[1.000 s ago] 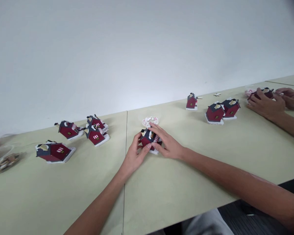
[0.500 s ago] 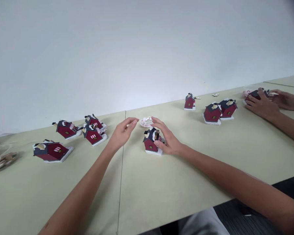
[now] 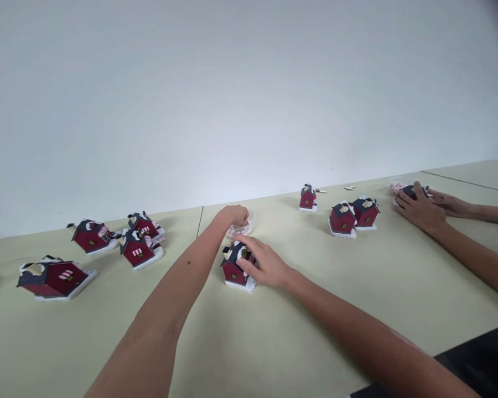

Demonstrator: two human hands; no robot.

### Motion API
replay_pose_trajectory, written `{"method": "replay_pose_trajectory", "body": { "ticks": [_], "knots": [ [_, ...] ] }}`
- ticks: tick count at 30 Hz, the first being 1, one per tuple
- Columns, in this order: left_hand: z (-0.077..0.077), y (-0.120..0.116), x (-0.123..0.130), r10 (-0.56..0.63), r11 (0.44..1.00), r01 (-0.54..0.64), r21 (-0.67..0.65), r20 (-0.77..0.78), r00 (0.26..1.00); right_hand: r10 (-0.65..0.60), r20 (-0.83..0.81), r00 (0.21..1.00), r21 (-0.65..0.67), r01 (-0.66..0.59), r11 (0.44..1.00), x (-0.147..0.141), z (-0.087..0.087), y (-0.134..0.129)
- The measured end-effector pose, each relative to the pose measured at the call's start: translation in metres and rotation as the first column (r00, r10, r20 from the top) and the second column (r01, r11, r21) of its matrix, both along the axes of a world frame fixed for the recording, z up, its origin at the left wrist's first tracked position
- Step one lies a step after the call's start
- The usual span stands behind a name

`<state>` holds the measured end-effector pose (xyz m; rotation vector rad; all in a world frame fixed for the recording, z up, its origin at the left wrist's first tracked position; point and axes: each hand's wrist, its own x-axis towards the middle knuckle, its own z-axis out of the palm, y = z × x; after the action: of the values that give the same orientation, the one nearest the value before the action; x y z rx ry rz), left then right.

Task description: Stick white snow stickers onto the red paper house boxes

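Miniature red house [image 3: 233,272], one: dark roof with white patches, white base; upright on the pale table [image 3: 299,331], within the grip of the right hand [image 3: 268,264], thumb at the near side, fingers around the right and far sides. Left hand [image 3: 234,213]: just beyond the grip, fingers bent down over a shallow dish [image 3: 245,229] of whitish bits; whether anything is pinched there, cannot tell.

Left of the grip, well apart: four similar houses [image 3: 139,255], two of them close together, one set nearer the table's front.

Right of the grip, well apart: three more houses [image 3: 342,221], two side by side, one farther back; small loose pieces [image 3: 349,188] behind them.

Far right of the grip: another person's hands [image 3: 423,213] about a dark-roofed item [image 3: 409,192], a pink-and-white bundle [image 3: 397,187] beside it.
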<state>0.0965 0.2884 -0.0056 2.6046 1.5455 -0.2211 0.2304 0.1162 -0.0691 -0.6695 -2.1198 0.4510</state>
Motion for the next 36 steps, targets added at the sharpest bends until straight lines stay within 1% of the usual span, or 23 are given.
{"method": "replay_pose_trajectory", "body": {
  "ticks": [3, 5, 7, 9, 10, 11, 12, 13, 14, 15, 16, 17, 18, 20, 22, 25, 26, 28, 32, 36],
  "knots": [
    [0.002, 0.0, -0.002, -0.011, 1.0, 0.01, 0.026, 0.048, 0.999, -0.006, 0.016, 1.0, 0.013, 0.006, 1.0, 0.0, 0.001, 0.002],
    [0.01, -0.003, -0.007, -0.03, 0.998, 0.022, 0.065, 0.125, 0.992, -0.028, 0.027, 0.999, 0.017, 0.028, 0.999, 0.001, 0.0, 0.003],
    [0.02, -0.014, -0.015, -0.059, 0.992, 0.031, 0.124, 0.229, 0.972, -0.058, 0.035, 0.998, 0.026, 0.058, 0.998, 0.005, 0.0, 0.004],
    [0.03, -0.036, -0.028, -0.088, 0.981, 0.026, 0.19, 0.328, 0.941, -0.091, 0.028, 0.995, 0.04, 0.09, 0.995, 0.012, 0.0, 0.006],
    [0.034, -0.051, -0.036, -0.11, 0.973, 0.017, 0.229, 0.4, 0.91, -0.105, 0.019, 0.994, 0.046, 0.104, 0.993, 0.016, -0.001, 0.008],
    [0.035, -0.068, -0.044, -0.135, 0.964, 0.002, 0.266, 0.484, 0.864, -0.117, 0.011, 0.993, 0.048, 0.116, 0.992, 0.02, -0.002, 0.01],
    [0.034, -0.088, -0.052, -0.164, 0.953, -0.026, 0.301, 0.588, 0.792, -0.128, 0.0, 0.992, 0.047, 0.128, 0.991, 0.023, -0.003, 0.012],
    [0.031, -0.108, -0.059, -0.186, 0.945, -0.064, 0.32, 0.69, 0.7, -0.138, -0.009, 0.99, 0.042, 0.139, 0.989, 0.027, -0.004, 0.014],
    [0.024, -0.129, -0.064, -0.185, 0.945, -0.107, 0.31, 0.774, 0.606, -0.148, -0.018, 0.989, 0.031, 0.149, 0.988, 0.029, -0.006, 0.016],
    [0.014, -0.148, -0.069, -0.155, 0.951, -0.151, 0.269, 0.84, 0.52, -0.158, -0.028, 0.987, 0.015, 0.158, 0.987, 0.031, -0.008, 0.017],
    [0.002, -0.167, -0.072, -0.098, 0.964, -0.176, 0.197, 0.886, 0.453, -0.166, -0.038, 0.985, -0.001, 0.166, 0.986, 0.031, -0.01, 0.018],
    [-0.011, -0.182, -0.073, -0.02, 0.98, -0.176, 0.097, 0.919, 0.394, -0.171, -0.045, 0.984, -0.014, 0.171, 0.985, 0.031, -0.011, 0.018],
    [-0.025, -0.195, -0.072, 0.063, 0.988, -0.151, -0.011, 0.935, 0.35, -0.175, -0.051, 0.983, -0.019, 0.174, 0.985, 0.03, -0.012, 0.018],
    [-0.048, -0.211, -0.067, 0.186, 0.983, -0.058, -0.177, 0.934, 0.305, -0.169, -0.051, 0.984, 0.006, 0.17, 0.985, 0.028, -0.013, 0.016],
    [-0.061, -0.215, -0.059, 0.228, 0.971, 0.005, -0.238, 0.938, 0.262, -0.149, -0.041, 0.988, 0.061, 0.151, 0.987, 0.025, -0.012, 0.013],
    [-0.065, -0.21, -0.053, 0.225, 0.974, -0.003, -0.228, 0.957, 0.184, -0.123, -0.009, 0.992, 0.1, 0.123, 0.987, 0.021, -0.009, 0.01],
    [-0.064, -0.208, -0.054, 0.223, 0.974, -0.01, -0.225, 0.958, 0.177, -0.118, 0.004, 0.993, 0.092, 0.117, 0.989, 0.02, -0.008, 0.01],
    [-0.065, -0.204, -0.056, 0.219, 0.975, -0.013, -0.22, 0.958, 0.186, -0.11, 0.02, 0.994, 0.063, 0.109, 0.992, 0.02, -0.008, 0.009],
    [-0.069, -0.204, -0.06, 0.243, 0.965, 0.044, -0.257, 0.947, 0.212, -0.096, 0.031, 0.995, 0.017, 0.096, 0.995, 0.019, -0.008, 0.009],
    [-0.07, -0.207, -0.058, 0.278, 0.951, 0.083, -0.297, 0.943, 0.18, -0.104, 0.066, 0.992, -0.007, 0.104, 0.995, 0.017, -0.007, 0.007]
  ]
}}
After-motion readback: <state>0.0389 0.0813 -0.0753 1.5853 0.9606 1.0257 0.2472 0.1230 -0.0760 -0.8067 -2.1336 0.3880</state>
